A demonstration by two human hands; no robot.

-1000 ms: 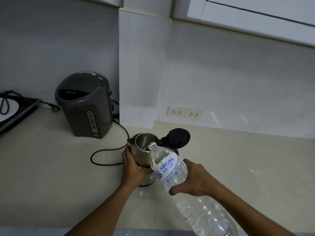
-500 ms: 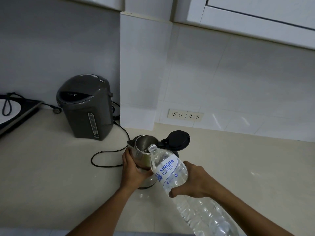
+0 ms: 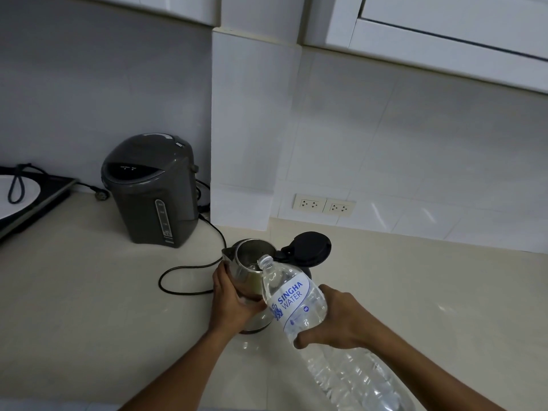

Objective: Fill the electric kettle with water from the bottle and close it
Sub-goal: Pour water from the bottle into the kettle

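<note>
A small steel electric kettle (image 3: 247, 262) stands on the beige counter, its black lid (image 3: 310, 247) flipped up and back to the right. My left hand (image 3: 232, 301) wraps the kettle's near left side. My right hand (image 3: 335, 320) grips a large clear water bottle (image 3: 292, 295) with a blue-and-white label, tilted so its uncapped neck rests at the kettle's rim over the opening. The bottle's lower body runs down to the bottom right edge. Water glints inside the kettle.
A dark grey hot-water dispenser (image 3: 151, 188) stands at the back left, its black cord (image 3: 189, 268) looping on the counter beside the kettle. An induction hob (image 3: 32, 200) sits at the far left. Two wall sockets (image 3: 324, 205) are behind. A white pillar (image 3: 246, 129) juts out behind.
Both hands, the bottle and the kettle hold the same pose; only the camera has tipped slightly, shifting the scene down in view.
</note>
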